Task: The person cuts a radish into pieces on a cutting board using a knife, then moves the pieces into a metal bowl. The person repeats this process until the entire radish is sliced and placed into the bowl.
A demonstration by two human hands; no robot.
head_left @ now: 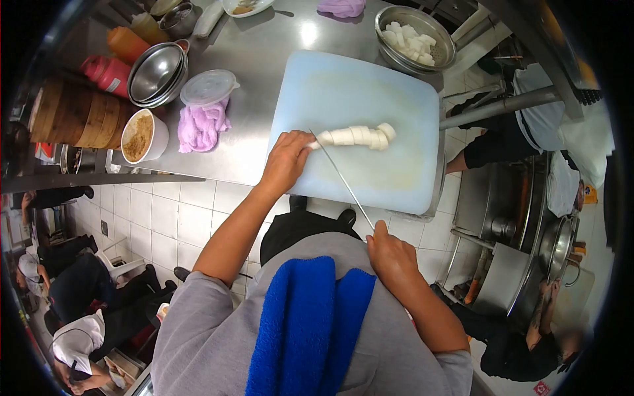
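A row of white, log-shaped food (357, 136), like a peeled radish, lies on the pale blue cutting board (356, 86). Most of it is sliced into thick chunks that still sit in line; the last one at the right is tipped slightly. My left hand (288, 157) has its fingers closed over the log's left end, hiding that part. My right hand (391, 254) grips a long knife (343, 179) by its handle, which the fingers cover. The blade slants up to the left, its tip end at the log just beside my left fingers.
A metal colander (441, 35) of white chunks (408, 43) stands at the board's far right corner. Left on the steel counter (247, 119) are a purple cloth (201, 127), a lidded bowl (210, 87), metal bowls (156, 72), a tub (152, 142) and bamboo steamers (79, 113). Other people are around.
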